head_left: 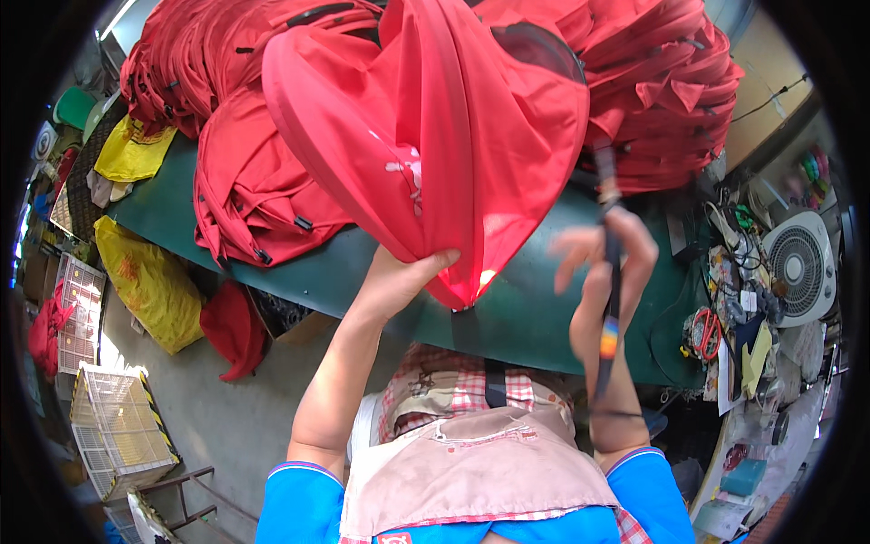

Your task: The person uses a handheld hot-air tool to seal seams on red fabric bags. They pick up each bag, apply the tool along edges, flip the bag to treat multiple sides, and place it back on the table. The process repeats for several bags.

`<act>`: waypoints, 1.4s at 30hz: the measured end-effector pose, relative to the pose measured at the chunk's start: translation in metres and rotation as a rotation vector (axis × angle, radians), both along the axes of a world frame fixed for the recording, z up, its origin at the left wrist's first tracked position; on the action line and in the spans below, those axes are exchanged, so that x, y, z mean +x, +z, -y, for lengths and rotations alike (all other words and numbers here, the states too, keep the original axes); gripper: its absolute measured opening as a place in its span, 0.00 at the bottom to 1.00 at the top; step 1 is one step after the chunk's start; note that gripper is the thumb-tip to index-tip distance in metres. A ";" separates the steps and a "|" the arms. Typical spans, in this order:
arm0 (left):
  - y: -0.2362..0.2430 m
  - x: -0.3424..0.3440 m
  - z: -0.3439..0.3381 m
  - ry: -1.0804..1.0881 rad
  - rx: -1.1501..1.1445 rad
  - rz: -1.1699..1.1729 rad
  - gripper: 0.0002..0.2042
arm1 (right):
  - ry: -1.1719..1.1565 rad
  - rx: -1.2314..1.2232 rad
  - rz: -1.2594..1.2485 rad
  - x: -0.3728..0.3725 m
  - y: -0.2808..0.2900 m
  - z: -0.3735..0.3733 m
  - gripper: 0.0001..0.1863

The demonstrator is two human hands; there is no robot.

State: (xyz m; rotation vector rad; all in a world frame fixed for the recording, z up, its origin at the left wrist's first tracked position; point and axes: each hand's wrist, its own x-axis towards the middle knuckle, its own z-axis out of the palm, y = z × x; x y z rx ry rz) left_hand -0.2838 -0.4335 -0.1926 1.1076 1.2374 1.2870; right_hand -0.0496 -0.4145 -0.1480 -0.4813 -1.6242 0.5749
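Observation:
A red fabric canopy [507, 118] with piped seams and a small white print stands raised in front of me, its folds narrowing to a point at the bottom. My left hand [408, 276] grips it near that lower point, thumb on the outside of the cloth. A dark strap [494, 383] shows below the point, in front of my apron. To the right of the canopy, my right hand [612, 258] holds a long, slender dark tool [611, 304] with an orange and blue glint. Motion blurs this hand and the tool, so the tool's exact kind is unclear.
Red fabric pieces are heaped at the back left [195, 63] and back right [671, 100] of the green table [408, 317]. Yellow bags [149, 281] and a wire basket [118, 426] are at left. A white fan [799, 267] stands among clutter at right.

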 end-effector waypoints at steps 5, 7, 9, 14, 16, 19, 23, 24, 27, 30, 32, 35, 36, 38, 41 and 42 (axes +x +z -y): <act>-0.011 0.010 0.001 0.046 0.089 0.048 0.22 | 0.036 -0.144 0.382 -0.008 -0.003 0.065 0.14; -0.015 0.008 0.000 0.064 0.102 0.011 0.22 | 0.018 -0.142 0.417 -0.010 -0.004 0.067 0.13; -0.014 0.009 0.002 0.074 0.123 0.027 0.21 | -0.007 -0.123 0.440 -0.013 -0.003 0.065 0.13; -0.011 0.017 0.002 0.052 0.105 0.052 0.19 | -0.074 -0.028 0.411 -0.030 -0.017 0.045 0.10; -0.011 0.016 0.000 0.027 0.114 0.053 0.19 | -0.048 -0.095 0.404 -0.034 -0.012 0.039 0.08; -0.010 0.012 0.002 0.019 0.075 0.030 0.19 | 0.151 -0.687 0.485 -0.018 0.036 0.040 0.15; -0.012 0.014 0.003 0.005 0.130 0.052 0.21 | 0.340 -0.601 0.084 0.013 0.046 0.029 0.12; -0.012 0.013 0.003 -0.021 0.114 0.052 0.22 | 0.239 -0.295 0.004 -0.005 0.032 0.014 0.09; -0.013 0.028 0.008 -0.016 0.136 0.055 0.21 | -0.268 0.439 0.391 -0.046 0.003 -0.041 0.19; -0.022 0.034 0.011 0.401 0.225 0.338 0.18 | -0.468 0.521 0.370 -0.052 -0.029 -0.087 0.21; -0.029 0.016 0.014 0.502 0.303 0.495 0.15 | -0.573 0.384 0.272 -0.038 -0.034 -0.095 0.20; -0.018 0.015 0.013 0.416 0.386 0.290 0.10 | -0.577 0.331 0.252 -0.026 -0.037 -0.093 0.21; -0.013 0.015 0.011 0.381 0.382 0.179 0.10 | -0.555 0.274 0.180 -0.018 -0.039 -0.086 0.19; -0.004 0.006 0.002 0.301 0.374 -0.043 0.10 | -0.260 0.141 -0.064 -0.011 -0.041 -0.051 0.18; 0.006 0.003 -0.015 0.197 0.296 -0.133 0.12 | -0.022 -0.055 0.101 -0.001 -0.042 0.017 0.20; 0.012 0.006 -0.018 0.172 0.285 -0.105 0.12 | 0.016 -0.112 0.213 -0.004 -0.037 0.035 0.19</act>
